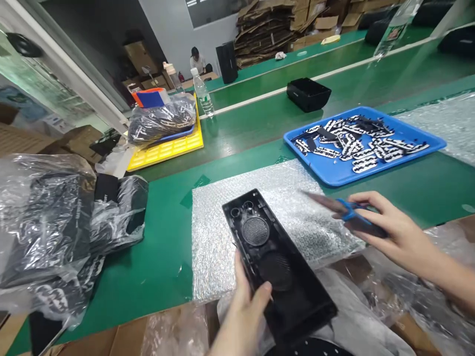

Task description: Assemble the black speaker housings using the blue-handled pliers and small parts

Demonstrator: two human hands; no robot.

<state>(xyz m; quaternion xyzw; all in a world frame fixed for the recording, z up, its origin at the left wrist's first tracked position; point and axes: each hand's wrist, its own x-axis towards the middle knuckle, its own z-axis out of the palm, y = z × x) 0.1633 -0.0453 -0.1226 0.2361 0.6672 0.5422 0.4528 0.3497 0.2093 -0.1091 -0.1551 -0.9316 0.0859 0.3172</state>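
Green bench (148, 282), scratch risk: curled right fingers (374, 207) gripping blue-handled scissors (349, 211), blades (319, 200) near black plastic speaker housing (267, 247) wrapped by left fingers (263, 291) at six o'clock.

Look at that: a black housing (276, 262), scissors (351, 211) with blue handles, a bright blue tray (415, 134) piled with zebra-striped black-and-white pieces (356, 146), silver bubble wrap (222, 237), and a green bench (148, 291) underneath!

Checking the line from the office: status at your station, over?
Left hand gripping black speaker housing. Right hand holding blue-handled scissors. Bubble wrap sheet below.
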